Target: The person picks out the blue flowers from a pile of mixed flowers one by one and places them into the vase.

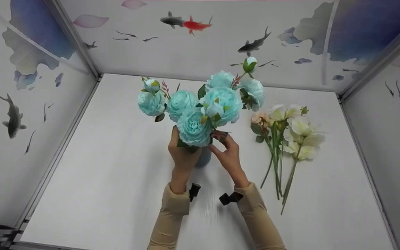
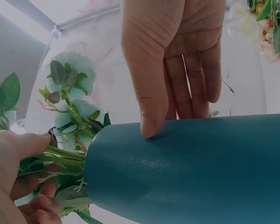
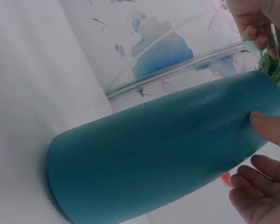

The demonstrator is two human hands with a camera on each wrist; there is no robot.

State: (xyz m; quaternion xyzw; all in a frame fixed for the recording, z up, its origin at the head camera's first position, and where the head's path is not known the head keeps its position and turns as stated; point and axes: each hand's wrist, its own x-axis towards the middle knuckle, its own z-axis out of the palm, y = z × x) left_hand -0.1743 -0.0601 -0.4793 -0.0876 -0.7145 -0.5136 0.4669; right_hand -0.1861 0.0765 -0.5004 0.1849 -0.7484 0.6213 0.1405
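A tall teal vase (image 3: pixel 144 149) stands on the table; the blooms hide most of it in the head view. Turquoise peony-like artificial flowers (image 1: pixel 194 126) spread above its mouth. At the rim, my left hand (image 2: pixel 9 172) pinches the green flower stems (image 2: pixel 67 161) between thumb and fingers. The same hand (image 1: pixel 186 156) is partly covered by the blooms in the head view. On the vase's right side, my right hand (image 1: pixel 229 156) touches the wall near the rim with its thumb (image 3: pixel 270 128). Its other fingers (image 3: pixel 256 179) lie loose beside the vase.
White artificial flowers (image 1: pixel 300 139) and a peach one (image 1: pixel 260 119) lie on the white table (image 1: pixel 109 173) at the right, stems pointing toward the front. Panels printed with fish (image 1: pixel 252 45) enclose the back and sides. Small black devices (image 1: pixel 231 198) sit at both wrists.
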